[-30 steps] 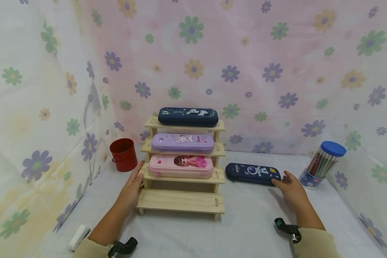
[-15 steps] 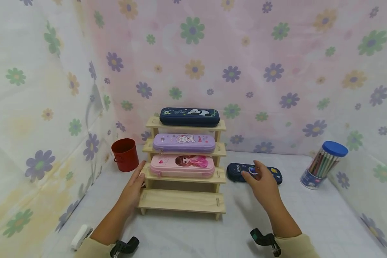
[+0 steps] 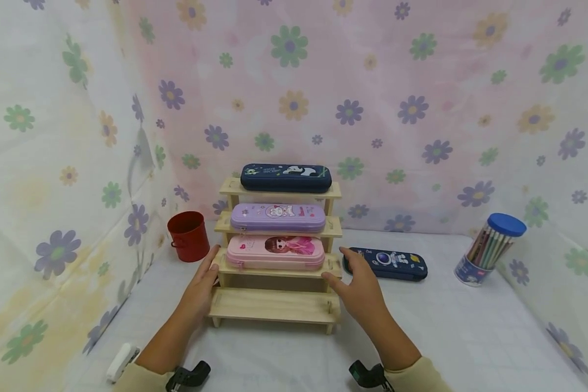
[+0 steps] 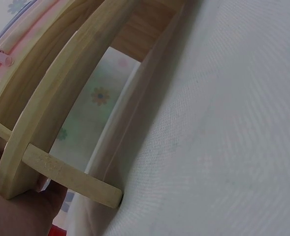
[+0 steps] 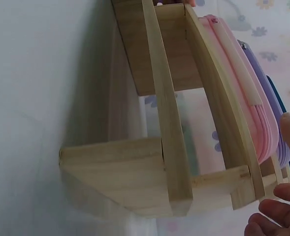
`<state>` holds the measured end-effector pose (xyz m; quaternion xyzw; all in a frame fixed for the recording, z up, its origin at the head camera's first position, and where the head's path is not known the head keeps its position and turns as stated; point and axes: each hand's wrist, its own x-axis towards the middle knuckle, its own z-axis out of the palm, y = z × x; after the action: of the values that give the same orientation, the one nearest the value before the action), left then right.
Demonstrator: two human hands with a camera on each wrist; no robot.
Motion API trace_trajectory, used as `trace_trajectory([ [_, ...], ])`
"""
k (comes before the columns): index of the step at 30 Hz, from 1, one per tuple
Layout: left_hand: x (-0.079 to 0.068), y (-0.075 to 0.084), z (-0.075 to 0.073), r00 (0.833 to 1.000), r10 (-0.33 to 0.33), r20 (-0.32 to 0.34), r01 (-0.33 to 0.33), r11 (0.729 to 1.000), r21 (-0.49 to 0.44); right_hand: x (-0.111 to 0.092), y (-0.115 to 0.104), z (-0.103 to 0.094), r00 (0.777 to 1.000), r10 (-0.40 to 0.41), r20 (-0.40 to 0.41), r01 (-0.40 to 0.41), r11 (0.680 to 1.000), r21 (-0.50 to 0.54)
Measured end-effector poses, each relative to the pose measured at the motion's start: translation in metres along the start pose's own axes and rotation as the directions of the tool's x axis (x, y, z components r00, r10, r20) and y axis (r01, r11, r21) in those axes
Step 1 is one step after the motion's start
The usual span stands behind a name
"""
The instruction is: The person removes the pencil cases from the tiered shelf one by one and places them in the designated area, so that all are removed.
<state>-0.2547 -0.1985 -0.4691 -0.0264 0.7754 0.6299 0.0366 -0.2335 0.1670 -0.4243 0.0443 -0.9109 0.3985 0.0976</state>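
A pale wooden step shelf (image 3: 274, 305) stands on the white cloth. Its upper tiers carry a navy panda pencil case (image 3: 286, 178), a purple pencil case (image 3: 278, 218) and a pink pencil case (image 3: 275, 252); its lowest tier is bare. My left hand (image 3: 198, 291) holds the shelf's left end, thumb at the front edge; its fingers are partly hidden in the left wrist view. By the shelf's right end is my right hand (image 3: 362, 291), fingers apart, thumb close to a tier's corner; contact is unclear. A navy astronaut pencil case (image 3: 397, 265) lies just behind it.
A red bucket (image 3: 188, 237) stands left of the shelf. At the right is a tub of pencils (image 3: 487, 250) with a blue lid. A small white object (image 3: 121, 362) lies near the left forearm. Flowered cloth (image 3: 372, 71) hangs behind and at both sides.
My right hand has moved left from the astronaut pencil case's right end, across it, to the shelf's right end. The case stays where it was. My left hand keeps its place.
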Motion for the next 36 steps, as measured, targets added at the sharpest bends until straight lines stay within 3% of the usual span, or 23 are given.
trace_trajectory([
  [15,0.0,-0.002,0.0,0.999,0.039,0.023,-0.038,0.999,-0.034,0.009,-0.024,0.019,0.998,-0.051,-0.044,0.049,0.998,-0.033],
  [27,-0.004,-0.001,-0.001,0.999,0.045,0.015,-0.045,0.999,-0.029,0.014,-0.045,0.031,1.0,0.006,-0.015,-0.008,0.995,-0.099],
  [36,-0.001,0.0,-0.002,0.999,0.033,0.012,-0.032,0.999,-0.031,0.019,-0.047,0.039,0.997,0.041,-0.062,-0.044,0.998,-0.051],
])
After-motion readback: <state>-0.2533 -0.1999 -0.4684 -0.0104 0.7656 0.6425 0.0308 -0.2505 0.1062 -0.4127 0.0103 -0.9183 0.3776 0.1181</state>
